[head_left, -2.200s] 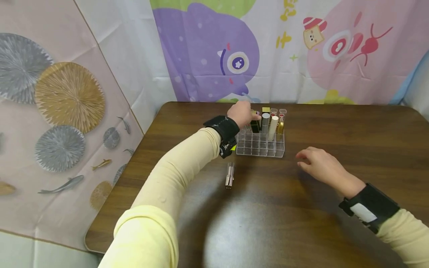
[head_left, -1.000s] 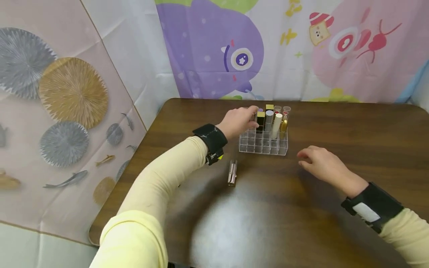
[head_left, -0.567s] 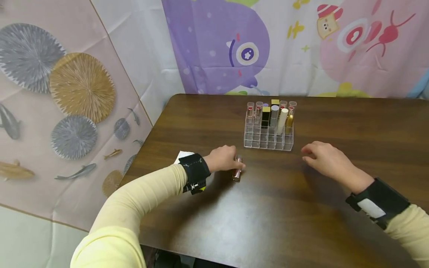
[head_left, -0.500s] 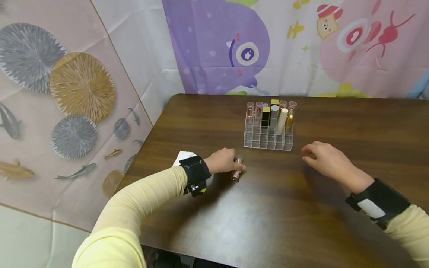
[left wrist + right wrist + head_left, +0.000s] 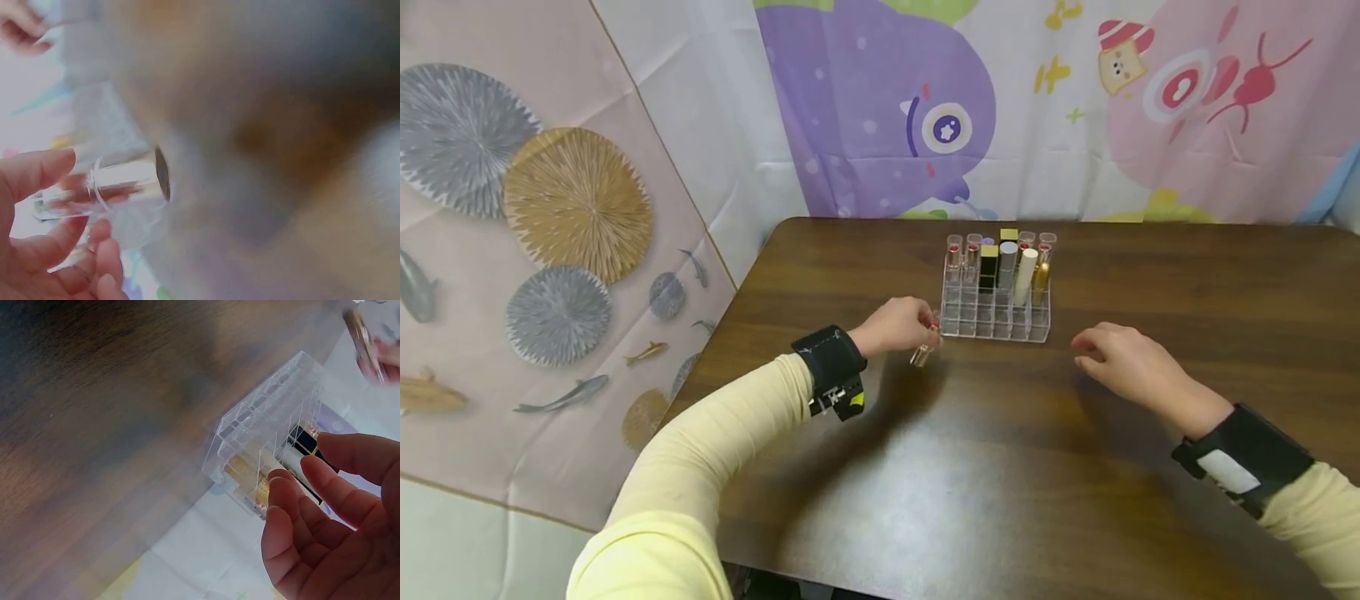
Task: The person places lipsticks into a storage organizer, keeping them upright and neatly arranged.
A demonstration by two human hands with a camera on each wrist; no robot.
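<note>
My left hand (image 5: 898,325) pinches a lipstick (image 5: 922,355) with a clear cap and a shiny metallic base, held tilted just left of the clear organizer. In the left wrist view the lipstick (image 5: 125,180) lies between thumb and fingers, its base pointing away from the palm. The clear acrylic organizer (image 5: 995,321) stands on the table with several lipsticks in its back rows: clear-capped ones, black-and-gold ones, a silver one, a white one (image 5: 1025,277) and a gold one. My right hand (image 5: 1123,362) hovers right of the organizer, fingers loosely bent, holding nothing.
The brown wooden table (image 5: 1000,483) spreads around the organizer, whose front rows of slots hold no lipsticks. Behind it hangs a cartoon-printed curtain (image 5: 880,108). A patterned cloth (image 5: 587,208) borders the left side.
My left hand left the organizer, reached down to the lipstick lying on the table and took hold of it. It has since lifted it toward the organizer. The right hand has stayed in place.
</note>
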